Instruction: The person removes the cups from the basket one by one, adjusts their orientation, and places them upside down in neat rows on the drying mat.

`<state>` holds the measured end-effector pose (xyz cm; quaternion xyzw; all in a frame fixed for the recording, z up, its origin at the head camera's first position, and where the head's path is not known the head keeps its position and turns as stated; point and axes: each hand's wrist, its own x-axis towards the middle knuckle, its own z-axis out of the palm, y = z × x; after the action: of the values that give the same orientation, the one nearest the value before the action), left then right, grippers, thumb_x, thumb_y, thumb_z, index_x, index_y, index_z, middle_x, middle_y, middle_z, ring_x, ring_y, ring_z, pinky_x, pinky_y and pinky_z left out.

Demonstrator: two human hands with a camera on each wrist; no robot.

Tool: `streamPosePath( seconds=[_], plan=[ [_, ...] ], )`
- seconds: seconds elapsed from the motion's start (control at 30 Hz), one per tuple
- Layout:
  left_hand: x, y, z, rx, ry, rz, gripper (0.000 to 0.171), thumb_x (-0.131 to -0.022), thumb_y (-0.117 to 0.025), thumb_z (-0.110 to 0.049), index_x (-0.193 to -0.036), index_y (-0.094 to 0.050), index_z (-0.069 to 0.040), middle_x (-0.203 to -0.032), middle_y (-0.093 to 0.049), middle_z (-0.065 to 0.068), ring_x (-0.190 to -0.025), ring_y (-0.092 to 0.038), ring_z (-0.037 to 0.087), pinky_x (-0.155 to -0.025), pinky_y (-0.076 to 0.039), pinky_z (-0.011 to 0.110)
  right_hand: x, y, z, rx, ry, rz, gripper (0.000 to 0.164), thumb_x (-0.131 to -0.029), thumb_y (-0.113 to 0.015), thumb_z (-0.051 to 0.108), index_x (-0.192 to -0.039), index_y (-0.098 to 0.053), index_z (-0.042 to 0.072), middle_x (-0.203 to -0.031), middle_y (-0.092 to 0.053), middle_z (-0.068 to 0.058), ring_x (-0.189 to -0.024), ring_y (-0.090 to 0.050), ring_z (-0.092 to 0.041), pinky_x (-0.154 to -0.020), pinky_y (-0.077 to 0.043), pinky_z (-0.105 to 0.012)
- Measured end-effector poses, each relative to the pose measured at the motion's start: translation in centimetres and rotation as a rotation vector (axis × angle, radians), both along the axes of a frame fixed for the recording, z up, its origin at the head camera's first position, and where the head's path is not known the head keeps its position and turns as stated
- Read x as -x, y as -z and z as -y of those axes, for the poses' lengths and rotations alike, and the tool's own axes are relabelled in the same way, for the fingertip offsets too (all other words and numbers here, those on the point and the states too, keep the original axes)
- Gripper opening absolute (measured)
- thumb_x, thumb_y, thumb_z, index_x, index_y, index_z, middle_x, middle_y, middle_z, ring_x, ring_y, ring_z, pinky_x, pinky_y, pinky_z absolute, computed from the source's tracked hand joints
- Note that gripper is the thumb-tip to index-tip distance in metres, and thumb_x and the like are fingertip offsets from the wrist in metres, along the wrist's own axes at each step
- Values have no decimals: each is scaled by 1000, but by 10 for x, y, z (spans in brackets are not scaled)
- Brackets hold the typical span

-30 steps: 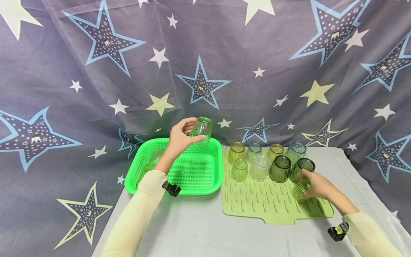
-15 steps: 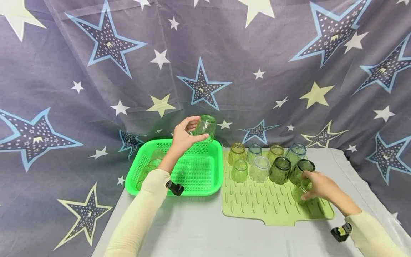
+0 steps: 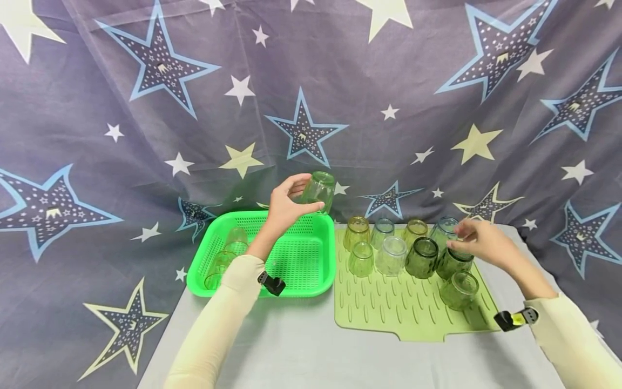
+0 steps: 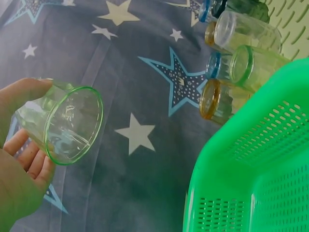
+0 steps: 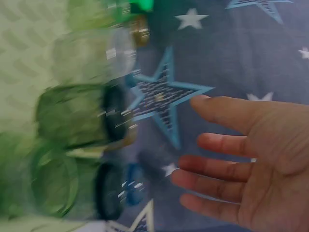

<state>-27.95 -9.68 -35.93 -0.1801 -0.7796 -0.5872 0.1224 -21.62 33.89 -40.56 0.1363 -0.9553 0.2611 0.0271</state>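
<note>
My left hand (image 3: 286, 204) holds a pale green drinking glass (image 3: 322, 190) by its sides, bottom up, above the back right of the green basket (image 3: 262, 292). In the left wrist view the green-rimmed mouth of this glass (image 4: 75, 125) faces the camera. My right hand (image 3: 487, 244) is raised over the right end of the glasses, holding nothing; its fingers are apart in the right wrist view. Below it a light green glass (image 3: 459, 292) stands upside down at the front right of the green drying mat (image 3: 389, 308). A dark glass (image 3: 454, 263) is partly behind the hand.
Several upturned glasses stand in two rows on the mat, among them an amber glass (image 3: 358, 232), a clear glass (image 3: 391, 256) and a dark glass (image 3: 421, 258). Inside the basket's left side lie glasses (image 3: 220, 268), partly behind my left arm. A star-patterned curtain (image 3: 301, 65) hangs behind the table.
My right hand has let go of the light green glass on the mat and risen up and back. My left hand has drifted slightly right with its glass.
</note>
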Motion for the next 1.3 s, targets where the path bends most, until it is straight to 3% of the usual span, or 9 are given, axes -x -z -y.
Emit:
streamPosePath(
  seconds=[0.13, 0.27, 0.37, 0.67, 0.8, 1.07, 1.3],
  plan=[
    [11, 11, -6, 1, 18, -11, 66, -76, -88, -1, -136, -61, -1, -138, -63, 19, -130, -58, 34, -112, -47, 45, 6, -19, 14, 78, 61, -95, 35, -94, -75, 27, -114, -67, -1, -105, -73, -21, -91, -71, -34, -80, -56, -42],
    [19, 18, -11, 1, 35, -25, 67, -74, -91, -6, -135, -63, -7, -138, -65, 13, -129, -60, 28, -111, -48, 40, 12, -33, 30, 162, 79, -140, 39, -96, -73, 30, -121, -66, 2, -114, -71, -23, -98, -71, -40, -77, -53, -25],
    [19, 20, -15, 1, 52, -43, 67, -73, -92, -8, -134, -64, -9, -136, -66, 11, -127, -61, 25, -110, -49, 38, 15, -44, 44, 226, 65, -140, 42, -96, -71, 32, -127, -64, 4, -121, -69, -22, -104, -70, -40, -75, -49, -15],
    [15, 23, -33, 34, 100, -73, 66, -75, -91, -12, -135, -64, -11, -134, -67, 8, -125, -62, 22, -108, -50, 33, 26, -61, 86, 419, -24, -90, 53, -95, -74, 26, -143, -56, 13, -131, -65, -16, -118, -65, -38, -84, -50, -11],
    [13, 23, -41, 52, 119, -95, 67, -74, -92, -11, -135, -64, -12, -135, -67, 8, -125, -63, 22, -108, -50, 33, 30, -64, 101, 472, -77, -65, 57, -95, -74, 23, -147, -52, 12, -135, -62, -17, -123, -63, -38, -89, -52, -16],
    [8, 22, -57, 102, 154, -145, 67, -75, -91, -11, -136, -64, -13, -136, -66, 6, -126, -62, 20, -109, -49, 35, 35, -66, 124, 479, -133, -23, 63, -95, -74, 21, -150, -47, 9, -139, -60, -20, -127, -61, -38, -101, -51, -53],
    [6, 19, -70, 153, 178, -214, 67, -75, -91, -11, -135, -64, -11, -135, -66, 6, -125, -63, 23, -109, -50, 35, 39, -62, 133, 479, -139, 9, 69, -94, -76, 25, -153, -44, 11, -147, -52, -19, -132, -55, -39, -106, -48, -59]
  ],
)
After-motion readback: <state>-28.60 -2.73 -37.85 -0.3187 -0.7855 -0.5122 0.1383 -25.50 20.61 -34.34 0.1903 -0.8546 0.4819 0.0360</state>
